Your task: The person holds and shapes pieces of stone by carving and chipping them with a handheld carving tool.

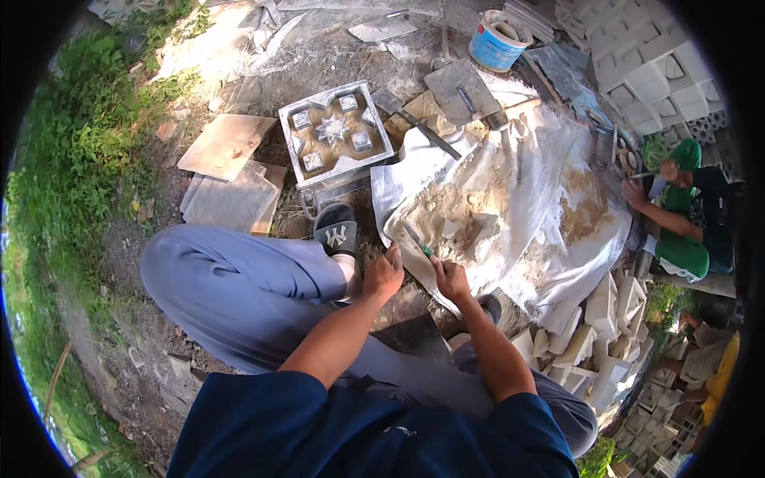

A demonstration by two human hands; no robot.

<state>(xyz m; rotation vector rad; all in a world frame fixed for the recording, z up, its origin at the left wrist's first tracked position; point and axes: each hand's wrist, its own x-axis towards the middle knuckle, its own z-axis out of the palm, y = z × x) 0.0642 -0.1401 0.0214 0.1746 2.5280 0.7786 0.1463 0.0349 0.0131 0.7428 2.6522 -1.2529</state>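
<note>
In my right hand (pixel 452 279) is the green handle of a trowel (pixel 417 239), its thin blade pointing up and left over the edge of a white sack sheet (pixel 550 247). My left hand (pixel 384 273) is closed at the sheet's near left edge, beside my sandalled foot; what it grips, if anything, is too small to make out. Sandy powder (pixel 470 203) lies on the sheet beyond both hands. A square metal mould (pixel 335 132) with a star in its middle and blocks near its corners stands ahead of my left hand.
Flat boards (pixel 229 146) lie left of the mould. Farther off are a blue bucket (pixel 500 41) and a square float (pixel 462 92). Pale cast blocks (pixel 602 319) are piled at right. A person in green and black (pixel 685 211) crouches at the far right; another in yellow is below.
</note>
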